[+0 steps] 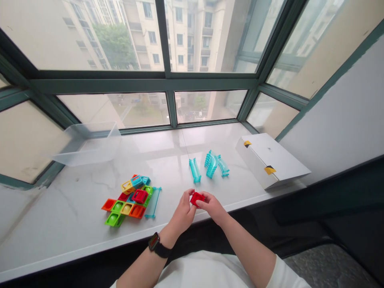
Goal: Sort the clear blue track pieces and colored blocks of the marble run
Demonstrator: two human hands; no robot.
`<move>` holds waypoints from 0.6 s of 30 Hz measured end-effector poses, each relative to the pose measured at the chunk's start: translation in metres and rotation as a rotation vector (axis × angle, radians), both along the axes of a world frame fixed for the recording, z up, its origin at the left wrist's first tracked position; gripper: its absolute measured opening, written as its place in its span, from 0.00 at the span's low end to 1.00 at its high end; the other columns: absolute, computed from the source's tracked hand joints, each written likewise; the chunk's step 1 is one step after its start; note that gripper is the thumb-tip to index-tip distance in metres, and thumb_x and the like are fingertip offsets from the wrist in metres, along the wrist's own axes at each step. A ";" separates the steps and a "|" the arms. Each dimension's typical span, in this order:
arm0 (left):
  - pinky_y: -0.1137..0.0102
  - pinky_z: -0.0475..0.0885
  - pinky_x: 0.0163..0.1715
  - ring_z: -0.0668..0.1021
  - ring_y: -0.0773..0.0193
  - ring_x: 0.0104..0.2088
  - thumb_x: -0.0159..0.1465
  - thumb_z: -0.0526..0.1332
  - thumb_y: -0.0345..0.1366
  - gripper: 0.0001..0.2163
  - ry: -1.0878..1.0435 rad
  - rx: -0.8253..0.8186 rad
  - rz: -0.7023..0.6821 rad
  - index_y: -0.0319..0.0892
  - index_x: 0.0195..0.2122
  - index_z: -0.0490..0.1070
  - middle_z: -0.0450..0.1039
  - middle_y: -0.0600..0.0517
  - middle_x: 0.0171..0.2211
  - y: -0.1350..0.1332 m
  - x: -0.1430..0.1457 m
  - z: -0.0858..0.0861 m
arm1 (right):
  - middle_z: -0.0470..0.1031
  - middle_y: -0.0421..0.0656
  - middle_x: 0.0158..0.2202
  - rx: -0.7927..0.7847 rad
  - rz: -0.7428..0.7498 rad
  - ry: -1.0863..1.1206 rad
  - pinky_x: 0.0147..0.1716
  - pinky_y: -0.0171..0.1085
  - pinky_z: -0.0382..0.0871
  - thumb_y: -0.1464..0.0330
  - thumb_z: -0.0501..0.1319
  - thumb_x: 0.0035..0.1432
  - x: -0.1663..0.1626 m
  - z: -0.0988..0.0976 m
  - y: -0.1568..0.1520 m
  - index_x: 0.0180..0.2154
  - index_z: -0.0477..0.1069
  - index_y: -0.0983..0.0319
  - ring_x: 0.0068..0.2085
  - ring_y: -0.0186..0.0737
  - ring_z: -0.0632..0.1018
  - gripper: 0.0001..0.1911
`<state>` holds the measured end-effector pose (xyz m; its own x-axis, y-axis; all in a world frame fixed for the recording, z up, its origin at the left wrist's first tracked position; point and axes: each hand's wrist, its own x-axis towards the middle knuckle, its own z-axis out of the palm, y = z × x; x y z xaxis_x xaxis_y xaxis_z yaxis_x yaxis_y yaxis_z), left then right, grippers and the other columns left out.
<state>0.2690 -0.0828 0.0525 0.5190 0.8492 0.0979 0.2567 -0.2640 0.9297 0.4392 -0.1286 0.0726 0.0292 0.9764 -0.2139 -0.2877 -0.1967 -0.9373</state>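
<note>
Fingertips of the left hand (183,212) and the right hand (213,206) are clamping together on one red tile (197,198), holding it just above the near edge of the white ledge (75,224). A black watch (154,242) is sitting on the left wrist. To handle the tile well, the pinch is probably best placed on its outer edges, so that the raised face is showing and the tile is staying level over the ledge, not past its lip.

To the left, a heap of coloured tiles (129,200) is lying flat and partly stacked. About ten are showing, in orange, green, yellow, red and blue, but the overlap is hiding the exact count. One long teal rail (153,202) is lying against the heap's right side.

Further back, one short straight teal track (194,170) is lying alone, and a cluster of curved teal tracks (216,165), three or so, is bunching just beside it. One white box (271,160) is resting at the right, and one clear tub (87,144) is standing by the window (168,40) at the far left.
</note>
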 end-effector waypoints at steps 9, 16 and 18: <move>0.43 0.66 0.65 0.72 0.44 0.62 0.66 0.61 0.36 0.21 0.226 0.266 0.072 0.46 0.61 0.68 0.71 0.40 0.59 0.016 -0.028 -0.047 | 0.81 0.51 0.48 0.007 -0.468 -0.555 0.48 0.50 0.78 0.52 0.70 0.53 0.083 -0.045 0.004 0.49 0.77 0.61 0.46 0.53 0.82 0.26; 0.45 0.68 0.64 0.72 0.45 0.62 0.69 0.58 0.34 0.16 0.345 0.439 0.032 0.46 0.57 0.72 0.71 0.40 0.59 0.016 -0.033 -0.061 | 0.75 0.52 0.53 0.179 -0.452 -0.937 0.56 0.53 0.76 0.61 0.66 0.57 0.102 -0.069 0.013 0.52 0.75 0.59 0.54 0.53 0.77 0.21; 0.45 0.68 0.64 0.72 0.45 0.62 0.69 0.58 0.34 0.15 0.350 0.443 0.023 0.46 0.55 0.73 0.71 0.40 0.60 0.016 -0.033 -0.061 | 0.75 0.52 0.53 0.196 -0.425 -1.021 0.57 0.54 0.74 0.62 0.65 0.59 0.099 -0.071 0.015 0.53 0.74 0.59 0.54 0.54 0.77 0.20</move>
